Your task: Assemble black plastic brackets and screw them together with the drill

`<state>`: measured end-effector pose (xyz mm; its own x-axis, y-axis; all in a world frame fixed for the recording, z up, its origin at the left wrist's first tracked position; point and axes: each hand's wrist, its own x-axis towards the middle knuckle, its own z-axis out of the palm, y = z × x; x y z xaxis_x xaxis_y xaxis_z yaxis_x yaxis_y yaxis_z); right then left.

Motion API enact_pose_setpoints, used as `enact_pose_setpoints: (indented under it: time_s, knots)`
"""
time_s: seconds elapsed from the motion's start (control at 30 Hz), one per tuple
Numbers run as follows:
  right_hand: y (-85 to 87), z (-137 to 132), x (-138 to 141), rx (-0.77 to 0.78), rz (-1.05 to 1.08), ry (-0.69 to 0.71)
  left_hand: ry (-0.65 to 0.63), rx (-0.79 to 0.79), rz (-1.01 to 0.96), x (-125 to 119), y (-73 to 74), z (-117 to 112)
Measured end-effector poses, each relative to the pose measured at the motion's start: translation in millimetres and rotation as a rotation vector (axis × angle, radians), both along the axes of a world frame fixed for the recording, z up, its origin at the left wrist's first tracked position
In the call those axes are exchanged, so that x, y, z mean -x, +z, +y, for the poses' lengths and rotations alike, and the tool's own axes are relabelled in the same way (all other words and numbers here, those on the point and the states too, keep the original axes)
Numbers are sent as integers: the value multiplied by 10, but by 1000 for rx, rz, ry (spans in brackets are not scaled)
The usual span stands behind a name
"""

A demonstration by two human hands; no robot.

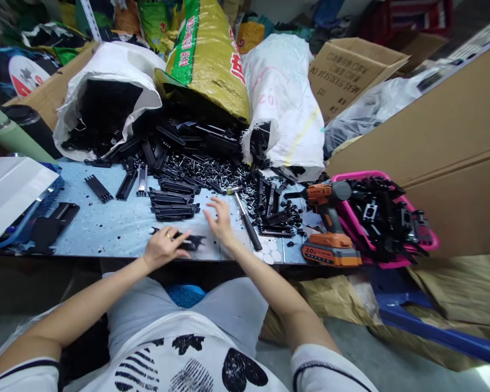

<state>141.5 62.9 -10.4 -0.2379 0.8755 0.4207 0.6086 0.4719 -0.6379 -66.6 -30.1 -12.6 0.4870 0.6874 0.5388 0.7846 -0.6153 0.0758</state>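
Observation:
My left hand (pixel 166 248), with a ring on one finger, grips a flat black plastic part (pixel 195 242) at the table's front edge. The part's right end is slightly blurred and its left side is partly under the fingers. My right hand (pixel 219 219) is a little above and to the right, its fingers apart and nothing in them. Just beyond the hands lies a stack of long black plastic parts (pixel 175 211). A hammer (pixel 247 220) with a black grip rests to the right of my right hand.
An orange cordless drill (pixel 330 223) stands at right beside a pink basket (pixel 436 239) of black parts. Loose screws (pixel 216 173) are heaped mid-table. Behind them lie a yellow sack (pixel 212 60) and two white sacks. A blue basket (pixel 24 220) sits at left.

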Motion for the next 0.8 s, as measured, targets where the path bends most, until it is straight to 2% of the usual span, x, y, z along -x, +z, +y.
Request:
enact_pose_setpoints:
  time_s: [0.07,0.13,0.2,0.27,0.33,0.4,0.5,0.57,0.6,0.67,0.73,0.8]
  knots:
    - [21,517,-168,14,-191,-83,79,84,96,199,-130,236]
    - [40,957,-257,66,-444,-122,124,136,148,309,-180,366]
    - [64,1260,-277,164,-642,-132,148,146,143,322,-146,391]
    - [93,1377,-246,244,-725,-133,180,131,44,253,-52,364]
    - [119,1274,-166,240,-684,-151,214,136,-159,121,62,354]
    - [132,961,-29,180,-526,-134,239,215,-444,-54,157,407]
    - [136,322,208,83,-230,74,298,400,-880,-328,228,566]
    - [153,-2,226,23,-148,218,366,475,-1024,-453,242,636]
    - [170,-100,142,9,-140,226,374,497,-1027,-482,245,639]
    - [214,-181,-239,37,-208,89,309,542,-910,-466,247,569]
    - [244,-175,-833,154,-406,-183,193,596,-675,-387,228,417]
    - [231,-153,-1459,283,-670,-282,102,636,-421,-305,174,236]
